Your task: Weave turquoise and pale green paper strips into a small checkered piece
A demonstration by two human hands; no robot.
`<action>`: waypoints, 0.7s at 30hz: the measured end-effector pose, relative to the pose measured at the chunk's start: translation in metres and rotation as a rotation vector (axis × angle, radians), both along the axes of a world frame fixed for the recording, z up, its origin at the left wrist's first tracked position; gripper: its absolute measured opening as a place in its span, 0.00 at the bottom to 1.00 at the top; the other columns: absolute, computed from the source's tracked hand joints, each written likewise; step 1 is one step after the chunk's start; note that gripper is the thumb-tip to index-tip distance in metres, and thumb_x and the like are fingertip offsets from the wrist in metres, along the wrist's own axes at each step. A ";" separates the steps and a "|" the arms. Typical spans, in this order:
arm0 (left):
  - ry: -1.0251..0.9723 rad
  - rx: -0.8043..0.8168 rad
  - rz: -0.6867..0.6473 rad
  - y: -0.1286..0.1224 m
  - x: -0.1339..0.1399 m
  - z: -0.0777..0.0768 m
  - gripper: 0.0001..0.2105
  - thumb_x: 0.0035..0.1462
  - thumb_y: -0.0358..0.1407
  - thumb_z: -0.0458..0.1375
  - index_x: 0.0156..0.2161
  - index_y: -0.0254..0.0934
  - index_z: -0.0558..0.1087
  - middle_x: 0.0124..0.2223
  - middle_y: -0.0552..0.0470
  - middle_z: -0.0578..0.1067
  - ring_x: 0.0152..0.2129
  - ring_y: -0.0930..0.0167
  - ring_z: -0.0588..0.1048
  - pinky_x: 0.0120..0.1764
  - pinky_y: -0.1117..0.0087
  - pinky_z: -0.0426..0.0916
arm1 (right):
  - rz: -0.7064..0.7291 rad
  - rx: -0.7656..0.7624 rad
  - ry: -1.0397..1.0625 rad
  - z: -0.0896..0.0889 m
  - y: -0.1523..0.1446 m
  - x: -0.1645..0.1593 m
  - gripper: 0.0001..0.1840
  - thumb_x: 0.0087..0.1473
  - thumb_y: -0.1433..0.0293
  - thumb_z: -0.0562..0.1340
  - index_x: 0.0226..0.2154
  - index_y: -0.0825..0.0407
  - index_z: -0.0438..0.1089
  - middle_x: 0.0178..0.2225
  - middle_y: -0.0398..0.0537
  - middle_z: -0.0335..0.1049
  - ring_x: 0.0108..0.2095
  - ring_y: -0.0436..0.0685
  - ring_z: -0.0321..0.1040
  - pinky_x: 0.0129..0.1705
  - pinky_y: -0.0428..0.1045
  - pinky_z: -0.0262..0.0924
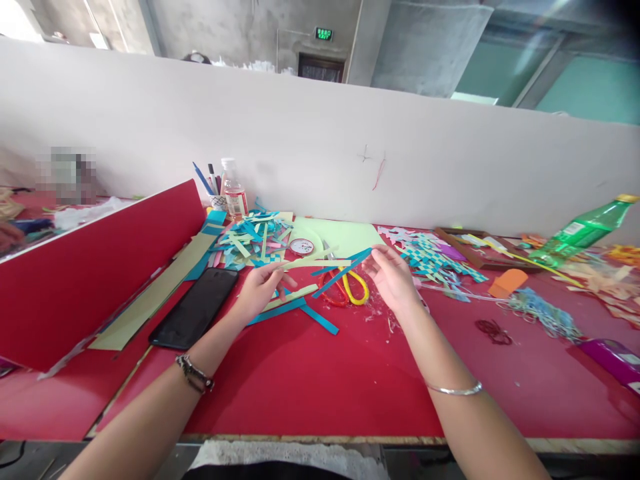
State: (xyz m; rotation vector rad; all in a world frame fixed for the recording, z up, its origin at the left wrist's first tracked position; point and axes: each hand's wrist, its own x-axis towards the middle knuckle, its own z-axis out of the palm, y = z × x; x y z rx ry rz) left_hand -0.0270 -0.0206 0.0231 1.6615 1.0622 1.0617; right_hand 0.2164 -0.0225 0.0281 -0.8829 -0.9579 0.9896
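My left hand (pixel 260 288), with a dark bracelet at its wrist, pinches the end of a pale green paper strip (pixel 325 263) that points right. Between the fingertips of my right hand (pixel 393 277) are blue paper strips (pixel 336 275), slanting down to the left. Scissors with a red and a yellow handle (pixel 358 288) lie on the table behind and below these strips. Loose blue strips (pixel 320 319) and pale green ones rest on the red tabletop (pixel 310 380) beside my left hand. A heap of cut strips (pixel 245 237) lies farther back.
A black phone (pixel 195 310) lies left, near a red upright board (pixel 110 267). A plastic bottle (pixel 234 190) and pen cup (pixel 217 202) stand behind. Woven paper pieces (pixel 425 257), a wooden tray (pixel 450 237), a tilted green bottle (pixel 580 230) and yarn (pixel 543 313) occupy the right.
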 end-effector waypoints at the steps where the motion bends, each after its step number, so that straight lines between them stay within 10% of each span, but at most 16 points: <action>1: 0.009 0.001 0.002 -0.001 0.000 0.002 0.16 0.52 0.38 0.46 0.39 0.30 0.68 0.27 0.51 0.74 0.12 0.79 0.66 0.17 0.78 0.61 | 0.004 0.001 0.011 0.000 0.000 0.000 0.10 0.37 0.65 0.64 0.26 0.49 0.65 0.21 0.36 0.63 0.24 0.45 0.62 0.33 0.46 0.61; 21: -0.098 -0.047 0.041 0.005 -0.004 -0.001 0.15 0.51 0.41 0.48 0.34 0.30 0.68 0.26 0.51 0.74 0.12 0.79 0.64 0.20 0.75 0.60 | 0.013 0.025 -0.008 -0.002 0.000 -0.001 0.10 0.37 0.64 0.64 0.26 0.48 0.64 0.20 0.36 0.62 0.24 0.46 0.62 0.34 0.48 0.61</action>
